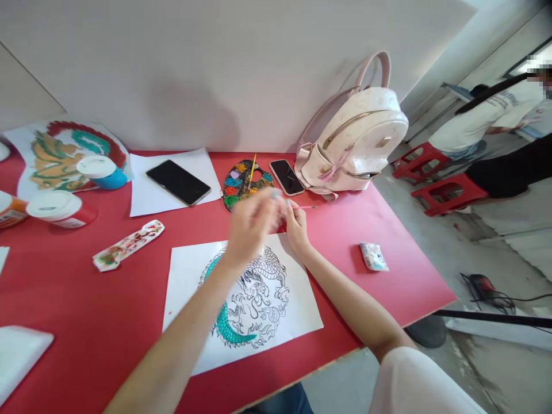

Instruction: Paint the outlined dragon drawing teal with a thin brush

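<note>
My left hand (254,224) is raised above the top edge of the drawing and smeared by motion, so its fingers and anything in them cannot be made out. Close beside it, my right hand (296,227) is closed on a thin pink paintbrush (307,207), whose dark tip points right. Under my forearms lies a white sheet with a line-drawn dragon (259,299), its left and lower body painted teal. Just beyond my hands is a paint palette (233,183) with several colours, and a yellow-handled brush (253,167) rests on it.
Two phones (179,181) and a pale backpack (356,144) lie along the wall side. Paint jars (62,208) and a painted sheet (64,152) stand left, near a stained strip (129,244). A small packet (374,256) sits right. People sit on red stools (451,192) beyond.
</note>
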